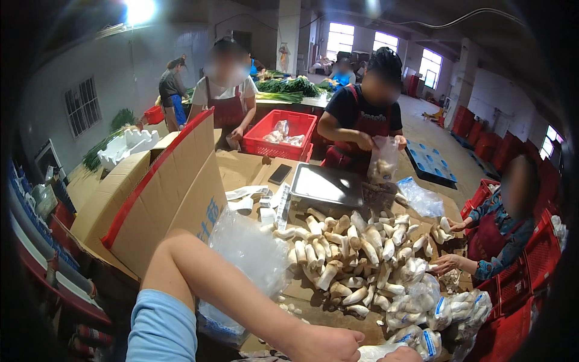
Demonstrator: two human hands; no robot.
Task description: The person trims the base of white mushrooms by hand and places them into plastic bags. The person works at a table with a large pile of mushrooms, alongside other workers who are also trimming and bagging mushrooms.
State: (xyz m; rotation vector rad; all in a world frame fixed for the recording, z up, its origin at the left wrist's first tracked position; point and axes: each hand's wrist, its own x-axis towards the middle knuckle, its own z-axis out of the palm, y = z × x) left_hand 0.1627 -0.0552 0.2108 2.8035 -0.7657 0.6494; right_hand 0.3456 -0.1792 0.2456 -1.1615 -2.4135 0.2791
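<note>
At the bottom edge, my left hand (332, 344) is closed on a whitish plastic bag (377, 352), cut off by the picture's rim. My right hand (400, 355) shows only in small part at the bag's other side; its grip is hidden. Beyond them lies a large pile of king oyster mushrooms (357, 244) on the cardboard-covered table (312, 312). Filled bags of mushrooms (411, 303) lie right of my hands. A stack of clear plastic bags (249, 253) rests beyond my left forearm.
An open cardboard box (176, 190) stands left. A scale with a metal top (326, 184), a phone (280, 173) and label strips (283, 206) lie past the pile. A red crate (280, 135) holds bagged mushrooms. Co-workers stand opposite and right; one holds a bag (384, 160), another's hands touch mushrooms.
</note>
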